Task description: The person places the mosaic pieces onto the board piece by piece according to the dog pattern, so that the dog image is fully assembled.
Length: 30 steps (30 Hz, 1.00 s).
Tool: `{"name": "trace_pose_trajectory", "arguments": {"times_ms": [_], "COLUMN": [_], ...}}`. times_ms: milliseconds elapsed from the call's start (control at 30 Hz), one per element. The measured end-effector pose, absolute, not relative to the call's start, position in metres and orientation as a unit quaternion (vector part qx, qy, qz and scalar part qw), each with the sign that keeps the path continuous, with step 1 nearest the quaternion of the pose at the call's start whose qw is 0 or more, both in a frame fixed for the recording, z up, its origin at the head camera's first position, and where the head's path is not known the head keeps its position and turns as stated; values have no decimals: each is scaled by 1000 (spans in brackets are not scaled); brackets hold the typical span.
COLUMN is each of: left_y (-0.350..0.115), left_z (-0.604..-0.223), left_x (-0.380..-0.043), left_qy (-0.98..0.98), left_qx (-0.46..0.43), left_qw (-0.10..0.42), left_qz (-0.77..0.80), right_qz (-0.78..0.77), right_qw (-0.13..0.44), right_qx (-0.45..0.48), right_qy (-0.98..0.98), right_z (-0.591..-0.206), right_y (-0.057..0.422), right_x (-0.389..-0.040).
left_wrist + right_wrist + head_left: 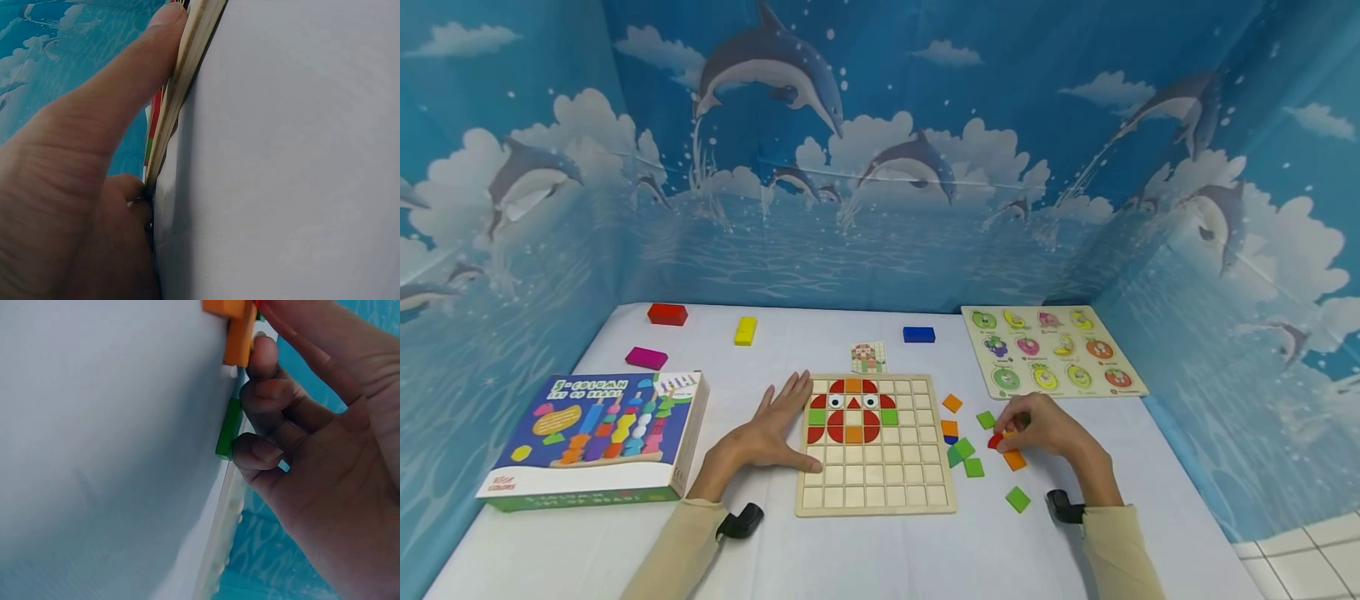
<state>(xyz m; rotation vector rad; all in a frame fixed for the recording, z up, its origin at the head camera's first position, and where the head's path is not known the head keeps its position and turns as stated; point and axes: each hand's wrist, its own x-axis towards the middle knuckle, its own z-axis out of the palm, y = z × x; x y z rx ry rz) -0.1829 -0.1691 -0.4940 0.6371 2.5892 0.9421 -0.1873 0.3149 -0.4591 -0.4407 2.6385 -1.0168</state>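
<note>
A wooden grid board (880, 511) lies on the white table, its upper left part filled with red, orange and green tiles and two eye tiles (870, 402). My left hand (767, 437) rests with spread, straight fingers along the board's left side, the thumb over its edge. In the left wrist view, that thumb (140, 59) presses against the board's edge (178, 87). To the right of the board, my right hand (1048, 427) pinches a red tile (995, 441) between thumb and fingers, just above an orange tile (1015, 460). Green tiles (973, 467) lie around it.
A small picture card (868, 357) lies behind the board. A fruit puzzle board (1052, 350) sits at the back right, and a bead-set box (595, 437) at the left. Red (667, 314), magenta (646, 358), yellow (746, 331) and blue (919, 334) blocks are spread along the back.
</note>
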Motion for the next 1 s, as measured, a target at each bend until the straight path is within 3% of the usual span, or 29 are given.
{"name": "trace_pose_trajectory", "arguments": {"times_ms": [533, 1000], "left_y": [-168, -168], "left_z": [-494, -492], "left_x": [-182, -182], "left_qy": [911, 910], "left_qx": [211, 213], "left_qw": [159, 159], "left_qz": [317, 317], "right_qz": [-349, -370], "right_qw": [130, 46], "right_qx": [-180, -280], "right_qy": [910, 885], "right_z": [-448, -451], "right_y": [295, 190], "right_x": [-183, -175]}}
